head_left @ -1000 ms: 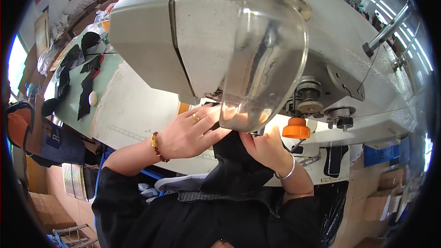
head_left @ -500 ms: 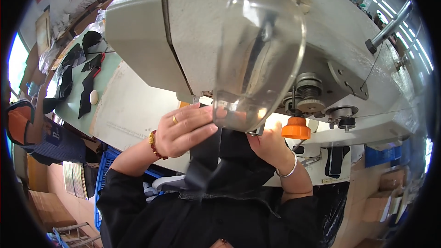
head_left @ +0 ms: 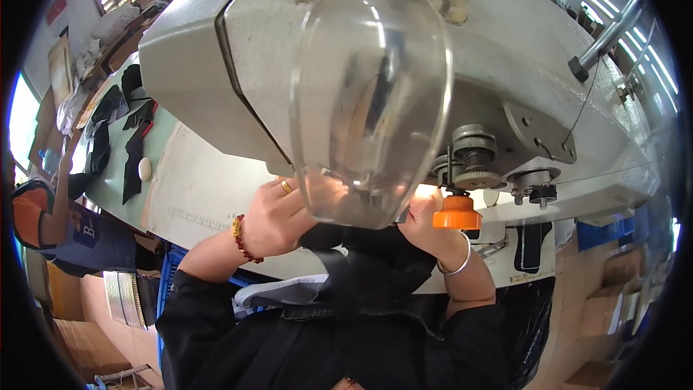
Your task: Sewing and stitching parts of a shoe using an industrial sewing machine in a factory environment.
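Observation:
Black fabric [head_left: 375, 263] hangs from beneath the sewing machine [head_left: 260, 50] down toward my lap. My left hand [head_left: 278, 217], with a gold ring and a beaded bracelet, grips its left side near the needle area. Those fingers are curled, their tips blurred behind the clear plastic guard [head_left: 368, 108]. At the fabric's right edge my right hand [head_left: 429, 227], wearing a silver bangle, pinches it beside the orange knob [head_left: 457, 213]. Its fingertips are partly hidden by the guard and machine parts. The needle itself cannot be seen.
Black cut pieces [head_left: 133, 162] and a white oval object [head_left: 144, 168] lie on the green tabletop to the left. A co-worker [head_left: 79, 224] is beyond it. A grey padded piece [head_left: 281, 291] rests before me. Right of my hand lies a black piece [head_left: 533, 245]. Cardboard boxes [head_left: 603, 328] stand at right.
My left hand has gone from lying flat with outstretched fingers to curled fingers at the fabric. The grey padded piece shows more. My view has shifted, so the machine appears further left.

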### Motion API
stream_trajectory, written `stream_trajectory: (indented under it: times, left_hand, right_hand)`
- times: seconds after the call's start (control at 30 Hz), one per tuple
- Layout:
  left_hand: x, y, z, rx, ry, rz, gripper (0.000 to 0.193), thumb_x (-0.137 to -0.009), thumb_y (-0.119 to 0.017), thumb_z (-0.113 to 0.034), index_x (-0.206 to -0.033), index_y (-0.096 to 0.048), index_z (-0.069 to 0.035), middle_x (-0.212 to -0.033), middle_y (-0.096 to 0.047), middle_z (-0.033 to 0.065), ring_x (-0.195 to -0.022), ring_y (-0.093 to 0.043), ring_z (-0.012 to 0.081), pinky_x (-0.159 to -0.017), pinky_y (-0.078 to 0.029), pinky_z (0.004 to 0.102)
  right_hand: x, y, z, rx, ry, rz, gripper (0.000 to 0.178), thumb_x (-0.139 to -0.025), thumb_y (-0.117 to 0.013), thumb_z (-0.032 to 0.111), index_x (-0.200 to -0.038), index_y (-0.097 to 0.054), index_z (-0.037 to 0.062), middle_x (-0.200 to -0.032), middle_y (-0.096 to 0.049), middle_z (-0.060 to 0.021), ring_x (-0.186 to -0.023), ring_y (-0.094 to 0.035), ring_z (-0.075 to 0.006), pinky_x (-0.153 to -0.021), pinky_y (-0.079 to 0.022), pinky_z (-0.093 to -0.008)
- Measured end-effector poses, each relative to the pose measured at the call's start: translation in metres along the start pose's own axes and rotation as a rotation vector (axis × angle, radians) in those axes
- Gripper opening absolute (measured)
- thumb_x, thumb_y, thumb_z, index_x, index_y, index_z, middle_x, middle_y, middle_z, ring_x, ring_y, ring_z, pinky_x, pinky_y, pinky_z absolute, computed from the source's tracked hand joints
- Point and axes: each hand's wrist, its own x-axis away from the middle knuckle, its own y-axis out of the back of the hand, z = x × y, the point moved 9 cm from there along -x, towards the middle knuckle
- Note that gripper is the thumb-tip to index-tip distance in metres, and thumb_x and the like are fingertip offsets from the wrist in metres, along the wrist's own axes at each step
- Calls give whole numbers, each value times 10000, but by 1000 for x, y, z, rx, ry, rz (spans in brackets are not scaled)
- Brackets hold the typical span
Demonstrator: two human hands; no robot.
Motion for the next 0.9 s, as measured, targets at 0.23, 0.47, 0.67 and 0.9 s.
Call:
stream_trajectory:
  times: [0.23,0.47,0.67,0.9]
  left_hand:
    - [9,11,35,174,136,-142,414,-666,-782,-36,-1077,-739,-18,-938,-750,136,-789,-716,305,-693,-534,349]
    - [4,17,17,70,-75,-284,354,-706,-702,14,-1058,-733,-9,-1038,-757,143,-705,-703,262,-622,-552,346]
    - [-4,7,13,-21,-101,-63,421,-693,-699,-31,-1106,-741,-101,-1136,-756,49,-528,-581,129,-440,-411,283]
    - [8,10,10,-51,-194,-292,367,-611,-686,-61,-974,-747,-66,-967,-734,130,-657,-636,193,-547,-507,296]
  right_hand:
    - [4,-18,-19,92,12,-42,155,-829,-720,62,-973,-775,50,-783,-697,-142,-711,-684,-353,-663,-535,-433]
    - [5,-6,-4,109,115,-114,189,-792,-791,207,-963,-821,131,-854,-759,-68,-708,-720,-254,-650,-549,-362]
    - [0,3,18,192,237,-194,221,-792,-819,317,-927,-822,142,-812,-754,-49,-662,-714,-236,-603,-545,-344]
    - [-2,11,27,175,206,-98,260,-780,-842,264,-949,-807,69,-767,-730,-61,-643,-698,-230,-592,-543,-349]
